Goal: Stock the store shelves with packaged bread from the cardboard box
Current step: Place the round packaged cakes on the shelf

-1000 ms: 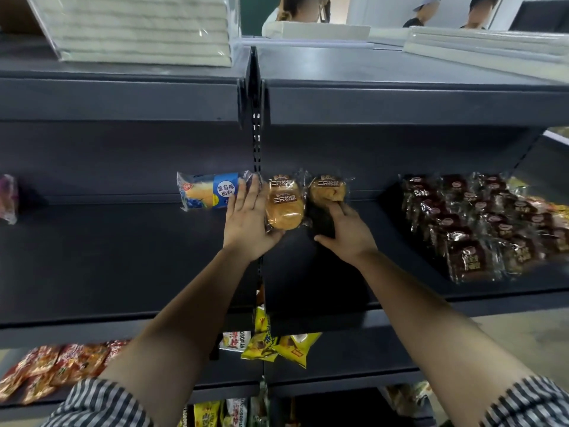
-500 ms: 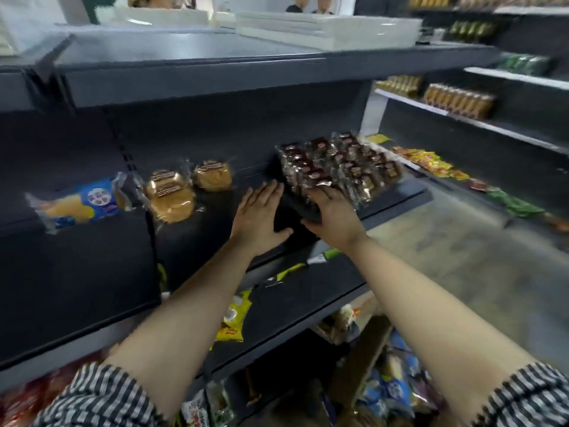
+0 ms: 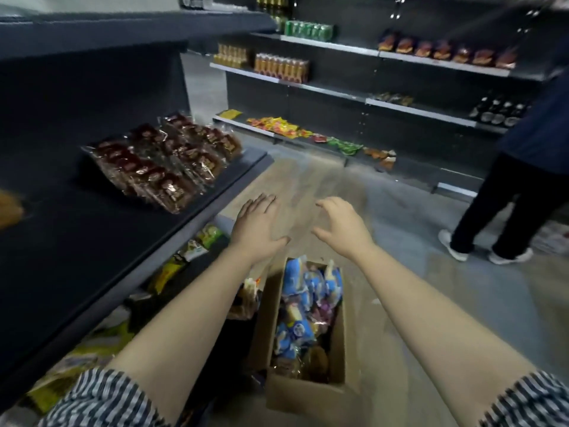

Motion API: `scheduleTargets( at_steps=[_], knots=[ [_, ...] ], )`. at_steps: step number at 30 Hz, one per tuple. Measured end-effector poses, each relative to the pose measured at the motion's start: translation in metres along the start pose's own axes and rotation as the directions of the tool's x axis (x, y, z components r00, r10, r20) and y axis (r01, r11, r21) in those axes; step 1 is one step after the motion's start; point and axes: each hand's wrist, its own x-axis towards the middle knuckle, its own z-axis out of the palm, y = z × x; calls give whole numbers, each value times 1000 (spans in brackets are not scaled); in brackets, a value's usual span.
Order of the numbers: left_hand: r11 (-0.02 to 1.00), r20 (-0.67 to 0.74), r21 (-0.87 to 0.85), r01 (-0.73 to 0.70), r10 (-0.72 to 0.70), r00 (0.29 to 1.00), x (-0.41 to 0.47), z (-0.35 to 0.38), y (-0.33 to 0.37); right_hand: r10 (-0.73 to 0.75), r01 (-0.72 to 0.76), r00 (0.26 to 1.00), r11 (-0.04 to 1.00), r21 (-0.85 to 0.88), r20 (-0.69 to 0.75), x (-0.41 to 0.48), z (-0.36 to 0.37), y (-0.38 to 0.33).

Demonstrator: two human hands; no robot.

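An open cardboard box (image 3: 308,392) stands on the floor below me, holding several packaged breads (image 3: 304,294), many in blue wrappers. My left hand (image 3: 258,226) hovers flat above the box's far end, fingers straight, holding nothing. My right hand (image 3: 340,228) hangs beside it with fingers loosely curled, also holding nothing. The dark shelf (image 3: 92,241) on my left carries a block of brown packaged cakes (image 3: 166,158). An orange bread pack (image 3: 9,208) shows at the left edge.
Lower shelves on the left hold yellow and green snack packs (image 3: 184,257). A person in dark trousers (image 3: 505,208) stands at the right on the grey floor. Across the aisle, shelves (image 3: 326,87) carry bottles, cans and snack packs.
My view has swung right and down from the shelf to the box. Both hands left the bread packs on the shelf and now hang over the box.
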Motion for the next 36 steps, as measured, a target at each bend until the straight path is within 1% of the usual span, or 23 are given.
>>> scheduleTargets(
  at_steps=[3,6,8,11,15,19,23,32,36],
  knots=[
    [998,77,8,-55,54,996,7,24,18,118,-118,992,993,-15,38,-27,3,28],
    [995,141,-3,-101,100,985,7,46,29,205,-206,974,979,3,97,-52,14,48],
    [994,200,-32,-101,106,974,2,62,32,258,-262,955,965,8,143,-68,26,56],
    [995,308,-33,-96,102,946,-12,87,31,335,-347,916,938,13,222,-89,51,63],
    [996,380,-72,-48,72,922,-39,119,21,395,-423,873,905,41,284,-110,84,61],
    [998,485,-60,21,11,874,-61,152,7,397,-447,840,893,57,369,-126,124,56],
    [998,538,-43,53,-21,843,-87,182,-4,411,-483,792,874,53,451,-141,158,56],
    [995,608,-30,98,-60,792,-129,239,-23,465,-577,659,817,1,591,-164,226,69],
    [992,607,-36,120,-74,791,-138,266,-29,467,-602,624,799,4,627,-169,257,74]
  ],
)
